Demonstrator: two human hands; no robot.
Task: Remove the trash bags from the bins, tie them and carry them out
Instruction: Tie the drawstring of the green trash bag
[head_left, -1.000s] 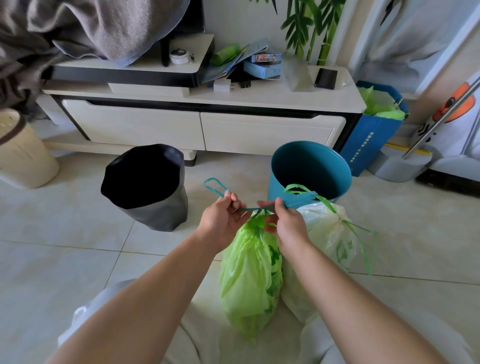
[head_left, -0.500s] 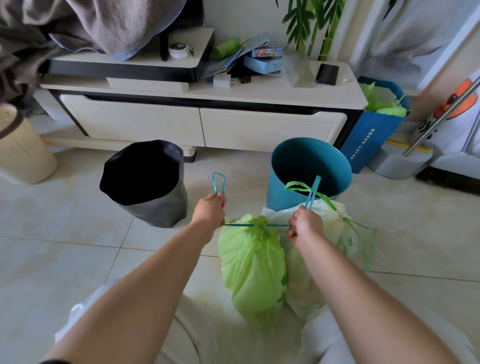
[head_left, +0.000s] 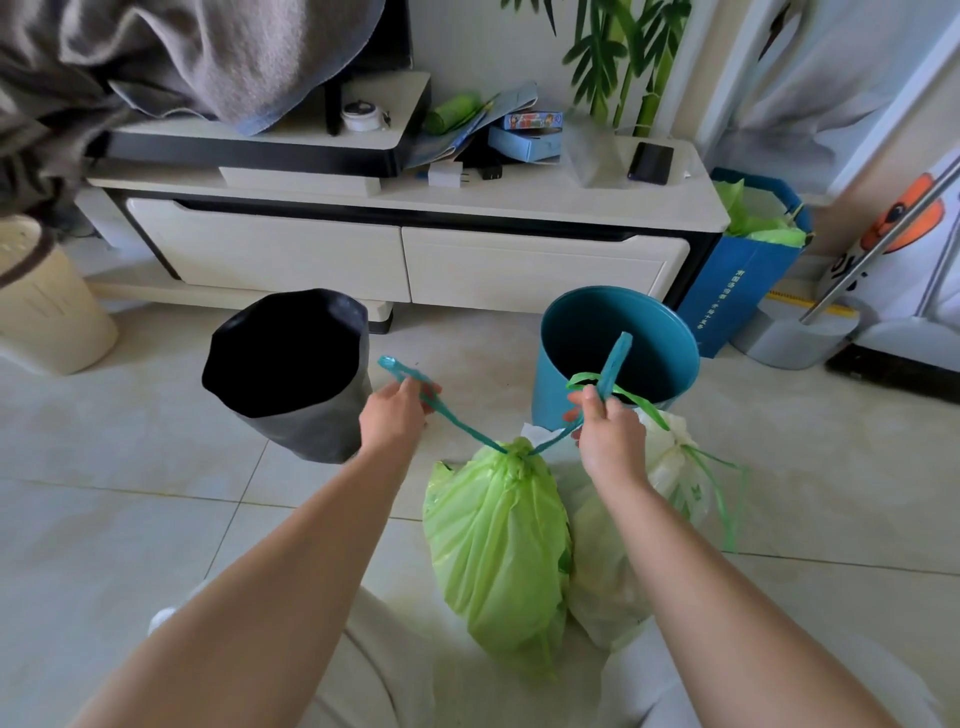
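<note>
Far left, a cream ribbed plastic bin (head_left: 47, 306) stands against the wall, partly under hanging grey cloth (head_left: 208, 57). Right of it, the dark grey soft-sided bin (head_left: 291, 374) stands open on the tiled floor (head_left: 104, 509); no liner shows at its rim, though the interior is too dark to confirm.

The left hand (head_left: 395, 415) is pinched closed on one end of the teal plastic drawstring (head_left: 457, 423). The bright green thin-film trash bag (head_left: 498, 540) sits on the floor in the near centre, between the person's knees, neck gathered where the two string ends meet. The right hand (head_left: 605, 431) is closed round the other string end, which stands up out of the fist.

Judgement: the film is soft, light and slack, likely slippery and easily torn if stretched. The gathered neck or the string loops are the sound places to hold; the body would sag and slide.

Just right, touching the green bag, a pale whitish film trash bag (head_left: 644, 525) lies already cinched, its green ribbon ties (head_left: 722, 493) trailing loose. Behind both stands the round teal plastic bin (head_left: 618, 353), apparently empty.

Farther right: a blue paper carrier (head_left: 737, 291) stuffed with green film, then a mop base (head_left: 800, 338). The low white cabinet (head_left: 415, 260) runs along the far side. The trailing ties could snag on lifting; otherwise the floor nearby presents no obstacle.
</note>
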